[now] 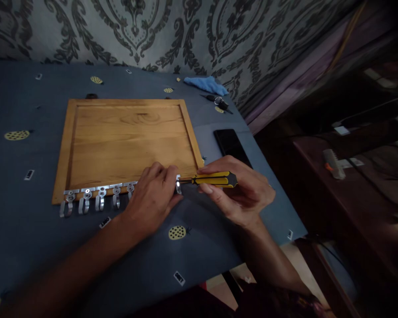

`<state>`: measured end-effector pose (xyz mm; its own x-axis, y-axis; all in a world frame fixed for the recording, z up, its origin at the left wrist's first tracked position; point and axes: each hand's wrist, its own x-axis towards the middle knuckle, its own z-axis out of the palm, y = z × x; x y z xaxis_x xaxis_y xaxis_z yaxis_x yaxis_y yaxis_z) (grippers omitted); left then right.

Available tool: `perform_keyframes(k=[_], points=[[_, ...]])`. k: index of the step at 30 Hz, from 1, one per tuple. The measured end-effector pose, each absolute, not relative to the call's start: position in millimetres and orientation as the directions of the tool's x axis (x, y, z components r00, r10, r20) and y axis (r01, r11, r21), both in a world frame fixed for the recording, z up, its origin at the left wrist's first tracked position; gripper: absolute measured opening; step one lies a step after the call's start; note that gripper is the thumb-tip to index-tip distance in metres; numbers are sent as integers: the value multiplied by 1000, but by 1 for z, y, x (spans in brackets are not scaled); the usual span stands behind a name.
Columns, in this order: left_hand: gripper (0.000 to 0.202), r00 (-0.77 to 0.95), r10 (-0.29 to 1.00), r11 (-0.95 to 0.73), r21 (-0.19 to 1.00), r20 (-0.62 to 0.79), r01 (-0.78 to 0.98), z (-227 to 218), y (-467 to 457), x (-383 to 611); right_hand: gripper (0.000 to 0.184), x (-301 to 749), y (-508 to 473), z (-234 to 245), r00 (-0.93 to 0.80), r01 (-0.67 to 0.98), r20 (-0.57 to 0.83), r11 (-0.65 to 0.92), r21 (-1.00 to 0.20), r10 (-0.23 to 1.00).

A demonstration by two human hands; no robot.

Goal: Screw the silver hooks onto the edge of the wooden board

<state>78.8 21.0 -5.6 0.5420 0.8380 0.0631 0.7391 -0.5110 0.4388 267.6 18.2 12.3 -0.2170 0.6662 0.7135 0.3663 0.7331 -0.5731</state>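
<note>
Right hand (242, 190) grips the screwdriver (215, 179), tip at the end hook (178, 185)! Left hand (152, 194) presses over the hook rail (109, 187); whether it pinches, can't tell. 5 hooks (102, 199) look settled along the wooden board (126, 141); the end hook seems unfinished. Board's between the near and far edges of the pineapple-print table (36, 238), phone (232, 145) by the right edge, damask-patterned backdrop (135, 26) behind.
</note>
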Motion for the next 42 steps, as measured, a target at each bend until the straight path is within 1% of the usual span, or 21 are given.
perform_keyframes(k=[6, 11, 15, 20, 25, 29, 32, 36, 42], points=[[31, 543, 837, -515, 417, 59, 749, -5, 21, 79, 24, 268, 18, 11, -204, 380, 714, 726, -573, 670], [28, 539, 842, -497, 419, 21, 760, -2, 22, 80, 19, 266, 18, 13, -200, 387, 712, 722, -573, 673], [29, 545, 838, -498, 419, 8, 759, -1, 22, 80, 21, 267, 18, 12, -201, 377, 705, 718, -585, 680], [30, 539, 841, -503, 429, 44, 751, -4, 21, 79, 24, 268, 18, 9, -196, 368, 707, 719, -590, 680], [31, 547, 834, -523, 423, 74, 740, -5, 21, 79, 18, 268, 19, 9, -181, 382, 688, 695, -608, 702], [34, 551, 830, -531, 421, 85, 735, -6, 22, 79, 14, 267, 19, 12, -209, 390, 678, 695, -603, 705], [31, 553, 830, -531, 416, 79, 738, -6, 22, 79, 10, 265, 20, 13, -204, 400, 677, 691, -602, 708], [27, 548, 833, -528, 416, 82, 740, -6, 21, 79, 12, 264, 19, 12, -209, 428, 690, 699, -573, 693], [26, 544, 834, -526, 428, 91, 735, -7, 21, 80, 15, 263, 18, 12, -208, 441, 683, 690, -574, 700]])
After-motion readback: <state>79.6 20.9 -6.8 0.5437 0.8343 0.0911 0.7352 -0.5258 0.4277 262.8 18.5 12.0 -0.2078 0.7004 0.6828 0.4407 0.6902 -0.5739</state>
